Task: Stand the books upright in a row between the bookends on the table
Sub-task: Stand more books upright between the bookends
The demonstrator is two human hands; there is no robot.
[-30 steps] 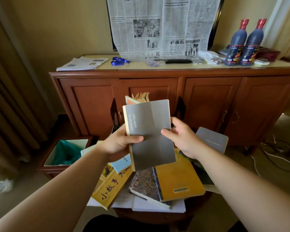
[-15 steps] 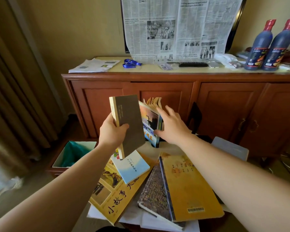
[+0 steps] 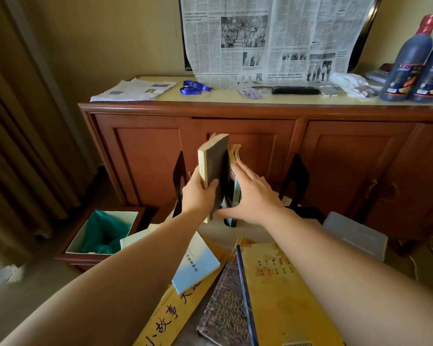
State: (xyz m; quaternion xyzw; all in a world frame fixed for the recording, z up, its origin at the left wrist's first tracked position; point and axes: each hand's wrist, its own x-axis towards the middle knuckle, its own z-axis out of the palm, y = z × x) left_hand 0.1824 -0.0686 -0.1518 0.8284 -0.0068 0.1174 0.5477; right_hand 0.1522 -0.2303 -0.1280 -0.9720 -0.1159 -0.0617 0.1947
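Grey paperback [image 3: 214, 171] is now upright and edge-on, spine toward camera; half a second ago it was tilted with its cover facing us and held left of the row. Left hand [image 3: 198, 193] grips its lower spine, thumb wrapped across the front. It sits just left of the right hand, touching or nearly touching the colourful standing book [image 3: 236, 186].

Right hand [image 3: 254, 196] is flat, fingers straight, pressing that standing book's right side to brace it; earlier it only rested on the fanned page tops.

Left bookend [image 3: 180, 181] is just beyond the left hand, right bookend [image 3: 296, 181] right of the right hand.

Judgement: second book almost seated; bottom edge hidden, can't confirm contact.

Blue-white booklet [image 3: 198, 263], yellow hardcover [image 3: 280, 290], patterned handbook [image 3: 225, 308] lie flat under the forearms, not yet placed.
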